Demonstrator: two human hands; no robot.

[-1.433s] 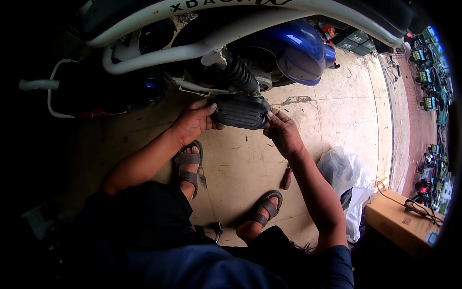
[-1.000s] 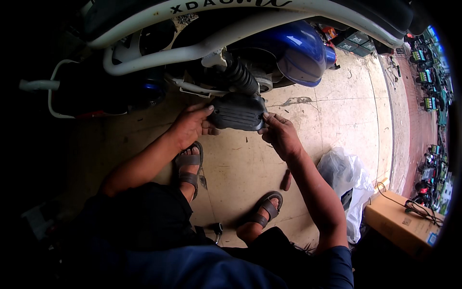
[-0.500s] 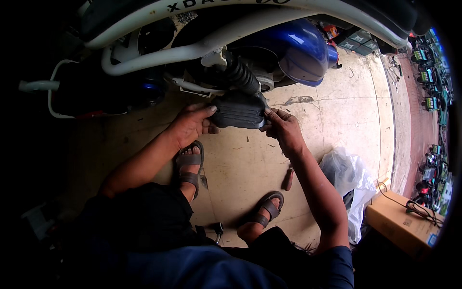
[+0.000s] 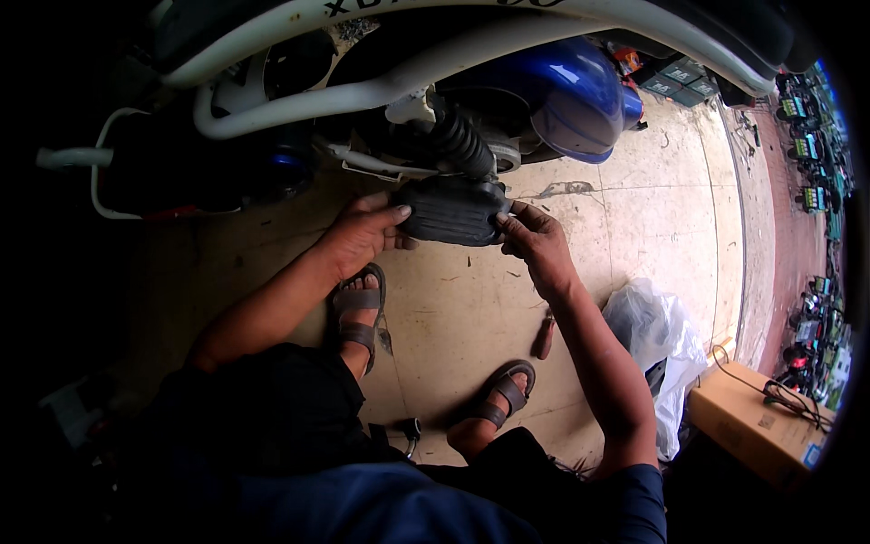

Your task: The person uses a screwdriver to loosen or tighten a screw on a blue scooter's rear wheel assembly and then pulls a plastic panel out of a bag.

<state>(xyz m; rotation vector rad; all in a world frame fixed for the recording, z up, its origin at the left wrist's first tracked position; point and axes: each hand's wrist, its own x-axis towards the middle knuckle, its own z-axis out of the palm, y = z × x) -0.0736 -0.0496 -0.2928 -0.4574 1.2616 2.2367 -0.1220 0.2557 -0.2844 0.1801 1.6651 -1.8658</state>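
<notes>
Two hands [image 4: 358, 238] [image 4: 541, 251] hold a black cover [image 4: 453, 212], its far side hidden.

L forearm [image 4: 267, 308] — bare, in fr. lower L, slants up + R to L hand [image 4: 362, 234]; L thumb [image 4: 395, 215] on top, L fingers [image 4: 401, 242] curled under, pinch grip. R forearm [image 4: 605, 372] — bare, in fr. lower R, steeper, leans up + L to R hand [image 4: 540, 249]; R thumb [image 4: 506, 224] opp. R fingers [image 4: 535, 214], also pinching. Hands approx. level, apart, thumbs inward. L foot [image 4: 358, 317] fwd of R foot [image 4: 498, 399].
</notes>
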